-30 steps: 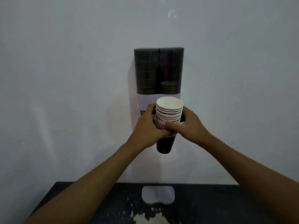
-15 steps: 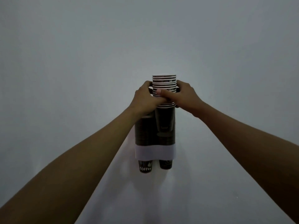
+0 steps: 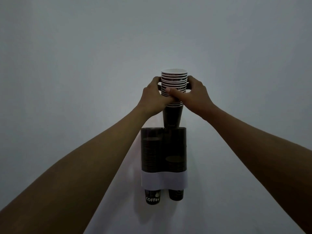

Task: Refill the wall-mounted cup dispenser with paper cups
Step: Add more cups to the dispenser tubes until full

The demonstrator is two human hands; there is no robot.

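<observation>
A stack of several nested paper cups (image 3: pixel 173 81), dark with white rims, is held upright over the top of the wall-mounted dispenser (image 3: pixel 163 149). My left hand (image 3: pixel 153 97) grips the stack from the left and my right hand (image 3: pixel 195 97) from the right, thumbs across the front. The bottom cup's base sits at the opening of the dispenser's right tube. The dispenser is a dark twin-tube holder with a white band (image 3: pixel 164 181). A cup marked COFFEE (image 3: pixel 152 196) hangs out of the left tube and another cup (image 3: pixel 176 195) out of the right.
A plain pale wall (image 3: pixel 84 65) surrounds the dispenser. Through the dark tubes I can see the left tube's stack standing higher than the right one's.
Both hands have lifted the cup stack from in front of the dispenser's lower part up above its top. My view has tilted upward; the dark table is out of sight.
</observation>
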